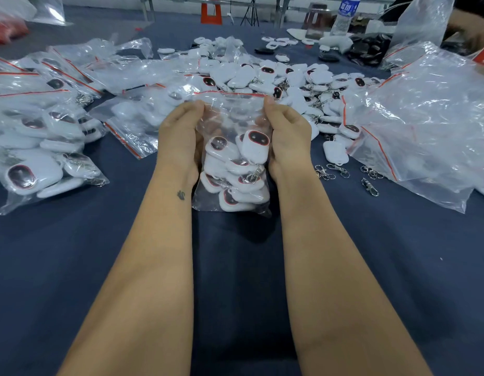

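Observation:
A clear zip bag [232, 115] with a red seal strip stands upright over the dark blue table [127, 240], its lower half full of several white keychain fobs [253, 147] with dark oval faces. My left hand [178, 134] grips the bag's left side, fingers curled behind the plastic. On the opposite side my right hand [287, 134] grips the bag the same way. Both thumbs reach up near the seal strip.
Filled zip bags [40, 147] lie in a heap at the left. A loose pile of white fobs [289, 80] spreads behind the bag. Empty bags [425, 118] are stacked at the right, with metal clasps [343, 172] beside them. A water bottle [345, 14] stands far back.

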A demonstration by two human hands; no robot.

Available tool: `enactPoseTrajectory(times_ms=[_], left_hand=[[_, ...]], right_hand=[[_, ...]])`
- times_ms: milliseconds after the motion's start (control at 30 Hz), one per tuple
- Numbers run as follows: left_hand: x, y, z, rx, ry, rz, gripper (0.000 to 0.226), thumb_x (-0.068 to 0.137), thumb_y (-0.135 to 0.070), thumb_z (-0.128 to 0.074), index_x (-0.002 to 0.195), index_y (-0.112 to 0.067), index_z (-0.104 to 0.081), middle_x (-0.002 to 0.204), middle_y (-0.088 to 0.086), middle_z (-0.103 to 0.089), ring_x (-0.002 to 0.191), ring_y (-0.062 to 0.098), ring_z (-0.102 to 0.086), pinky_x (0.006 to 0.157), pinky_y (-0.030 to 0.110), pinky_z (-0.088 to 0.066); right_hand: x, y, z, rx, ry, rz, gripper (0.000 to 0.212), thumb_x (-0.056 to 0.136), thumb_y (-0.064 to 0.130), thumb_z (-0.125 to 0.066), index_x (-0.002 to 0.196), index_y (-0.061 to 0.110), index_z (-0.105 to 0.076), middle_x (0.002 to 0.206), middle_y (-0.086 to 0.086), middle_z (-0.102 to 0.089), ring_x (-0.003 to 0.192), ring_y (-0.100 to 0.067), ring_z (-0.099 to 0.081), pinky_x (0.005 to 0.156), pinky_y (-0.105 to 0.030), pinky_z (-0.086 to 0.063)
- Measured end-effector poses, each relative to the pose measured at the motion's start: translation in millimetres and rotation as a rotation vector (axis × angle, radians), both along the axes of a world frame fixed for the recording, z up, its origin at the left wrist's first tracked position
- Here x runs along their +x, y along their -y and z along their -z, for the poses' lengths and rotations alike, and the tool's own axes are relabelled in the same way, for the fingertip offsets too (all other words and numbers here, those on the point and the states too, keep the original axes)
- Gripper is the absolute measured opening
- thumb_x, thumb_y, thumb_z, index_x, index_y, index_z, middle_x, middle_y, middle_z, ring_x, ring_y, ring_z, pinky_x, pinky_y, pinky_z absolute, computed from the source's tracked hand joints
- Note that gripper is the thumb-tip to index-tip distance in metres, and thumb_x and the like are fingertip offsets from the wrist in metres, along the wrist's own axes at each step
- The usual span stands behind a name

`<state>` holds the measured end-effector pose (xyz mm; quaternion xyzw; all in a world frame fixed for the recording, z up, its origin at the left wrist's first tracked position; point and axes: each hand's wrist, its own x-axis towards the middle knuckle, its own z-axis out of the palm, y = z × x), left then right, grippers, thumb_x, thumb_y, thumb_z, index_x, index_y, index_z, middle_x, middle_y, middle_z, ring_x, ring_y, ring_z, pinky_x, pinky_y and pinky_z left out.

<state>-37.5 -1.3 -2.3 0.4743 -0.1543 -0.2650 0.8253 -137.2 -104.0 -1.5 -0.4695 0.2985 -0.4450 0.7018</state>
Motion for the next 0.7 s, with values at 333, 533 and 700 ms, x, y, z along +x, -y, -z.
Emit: enactPoseTrajectory(times_ms=[333,533,700], left_hand=[[-0.6,0.4,-3.4,-0.065,-0.074,-0.037,0.021,0.096,-0.017,-0.062,0.075,-0.017,-0.058,0.064,0.005,-0.060,0.045,0.015,-0.053,0.048,0.024,-0.046],[-6.0,-1.6,-3.5,-0.042,-0.038,-0.092,0.019,0.094,-0.012,-0.065,0.076,-0.018,-0.063,0.066,-0.005,-0.069,0.059,0.011,-0.061,0.061,0.027,-0.055],[-5.9,-1.4,-3.0,-0.032,-0.062,-0.095,0.016,0.093,-0.010,-0.066,0.077,-0.015,-0.065,0.075,0.000,-0.068,0.062,0.012,-0.061,0.062,0.027,-0.052]], right_hand=[[0.3,-1.0,-3.6,0.045,0.044,-0.003,0.028,0.095,0.017,-0.063,0.068,0.011,-0.066,0.065,-0.004,-0.067,0.069,-0.024,-0.058,0.077,-0.042,-0.050],[-1.8,-4.9,-3.9,-0.036,0.031,-0.004,0.024,0.092,0.013,-0.067,0.068,0.012,-0.069,0.072,-0.007,-0.070,0.065,-0.022,-0.066,0.082,-0.047,-0.057],[-0.2,-4.4,-3.0,-0.116,-0.064,0.094,0.023,0.095,0.017,-0.065,0.072,0.010,-0.066,0.068,-0.006,-0.067,0.063,-0.017,-0.062,0.067,-0.036,-0.058]])
